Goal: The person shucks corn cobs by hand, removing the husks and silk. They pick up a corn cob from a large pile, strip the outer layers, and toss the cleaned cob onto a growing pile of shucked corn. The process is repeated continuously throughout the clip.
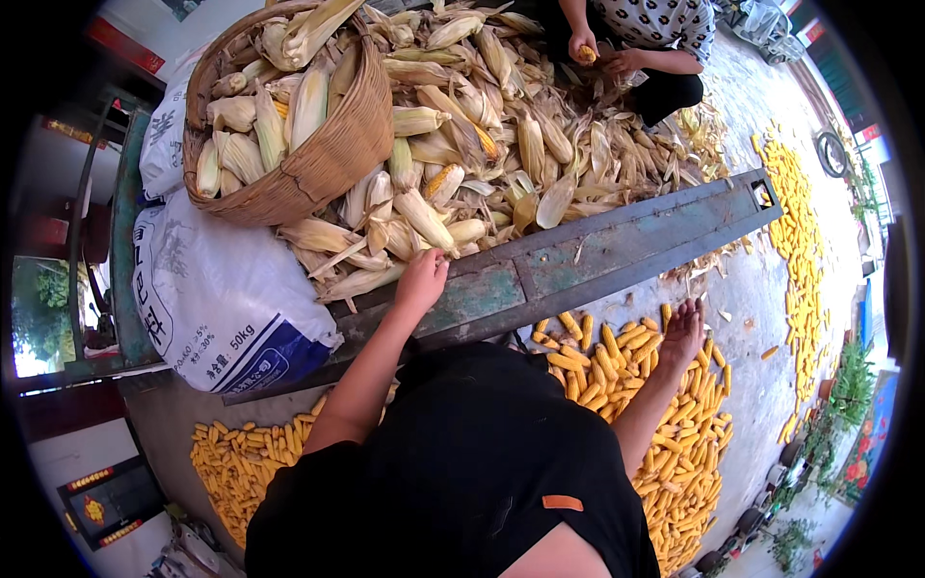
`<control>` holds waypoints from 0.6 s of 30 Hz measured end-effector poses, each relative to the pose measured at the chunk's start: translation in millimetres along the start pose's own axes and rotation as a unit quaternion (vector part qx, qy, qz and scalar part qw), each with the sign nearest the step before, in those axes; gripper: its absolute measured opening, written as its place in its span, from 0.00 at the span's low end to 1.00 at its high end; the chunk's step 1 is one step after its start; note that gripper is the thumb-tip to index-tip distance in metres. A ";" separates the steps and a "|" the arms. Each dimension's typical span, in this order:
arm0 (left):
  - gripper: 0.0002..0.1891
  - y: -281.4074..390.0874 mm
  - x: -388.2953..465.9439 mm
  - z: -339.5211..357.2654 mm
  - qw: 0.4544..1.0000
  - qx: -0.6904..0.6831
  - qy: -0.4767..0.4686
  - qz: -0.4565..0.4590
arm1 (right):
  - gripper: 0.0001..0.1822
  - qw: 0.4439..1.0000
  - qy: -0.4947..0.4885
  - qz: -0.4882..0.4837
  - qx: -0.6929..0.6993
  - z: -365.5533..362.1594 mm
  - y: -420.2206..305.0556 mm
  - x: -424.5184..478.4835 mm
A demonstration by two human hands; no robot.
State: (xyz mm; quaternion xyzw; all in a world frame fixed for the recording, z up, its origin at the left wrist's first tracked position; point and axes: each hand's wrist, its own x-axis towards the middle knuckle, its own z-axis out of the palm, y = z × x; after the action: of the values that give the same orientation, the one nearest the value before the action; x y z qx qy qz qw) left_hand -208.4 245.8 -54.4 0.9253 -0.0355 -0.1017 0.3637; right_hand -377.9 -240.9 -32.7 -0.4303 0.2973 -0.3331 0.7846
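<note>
My left hand (423, 280) is at the near edge of a metal truck bed (477, 298), fingers curled beside the end of an unshucked corn ear (425, 222). Whether the fingers grip that ear is hard to tell. Over a heap of bare yellow corn cobs (679, 441) on the ground, my right hand (683, 336) is held out with its fingers loosely extended and nothing in it. One cob (665, 316) shows just beside its fingertips. Many husk-covered ears (531, 144) and dry husks fill the bed in front of me.
A wicker basket (311, 177) of unshucked ears leans at the left on stacked white woven sacks (209, 267). Across the bed, another person (650, 43) holds a cob. More cobs lie at lower left (246, 455) and in a strip (795, 267) at right.
</note>
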 end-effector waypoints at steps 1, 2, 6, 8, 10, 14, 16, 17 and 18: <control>0.16 -2.0 1.2 -6.1 0.999 0.030 0.007 0.023 | 0.19 0.998 -0.017 0.052 0.010 16.7 33.8 -11.9; 0.14 -0.3 2.5 -11.4 1.000 0.004 0.006 0.004 | 0.18 0.995 -0.028 0.100 -0.005 39.3 56.1 -27.6; 0.13 -34.4 23.5 -31.6 0.966 0.203 0.091 0.131 | 0.15 0.955 -0.149 0.205 -0.155 100.2 95.3 -83.4; 0.18 -45.6 38.7 -51.1 0.935 0.318 0.101 0.118 | 0.15 0.942 -0.179 0.213 -0.186 102.0 101.3 -90.1; 0.25 -48.2 47.5 -67.8 0.919 0.376 0.068 0.097 | 0.15 0.942 -0.172 0.214 -0.192 98.9 101.9 -92.5; 0.38 -32.6 67.5 -81.4 0.901 0.426 -0.085 0.029 | 0.13 0.942 -0.163 0.202 -0.214 91.8 108.6 -101.8; 0.33 -22.6 64.6 -88.2 0.900 0.420 -0.116 0.010 | 0.13 0.937 -0.180 0.191 -0.231 87.3 114.6 -103.1; 0.30 -23.5 65.4 -90.0 0.879 0.446 -0.168 -0.015 | 0.13 0.936 -0.190 0.188 -0.230 89.0 119.3 -107.0; 0.28 -27.0 59.7 -92.7 0.886 0.438 -0.153 0.002 | 0.13 0.931 -0.190 0.196 -0.243 97.5 114.8 -112.8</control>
State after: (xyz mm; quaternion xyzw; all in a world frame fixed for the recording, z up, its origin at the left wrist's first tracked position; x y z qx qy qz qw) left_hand -130.5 319.0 -16.2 0.9634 -0.1332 -0.2150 -0.0884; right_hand -341.7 -59.8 -68.6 -0.5960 0.2924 -0.0025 0.7478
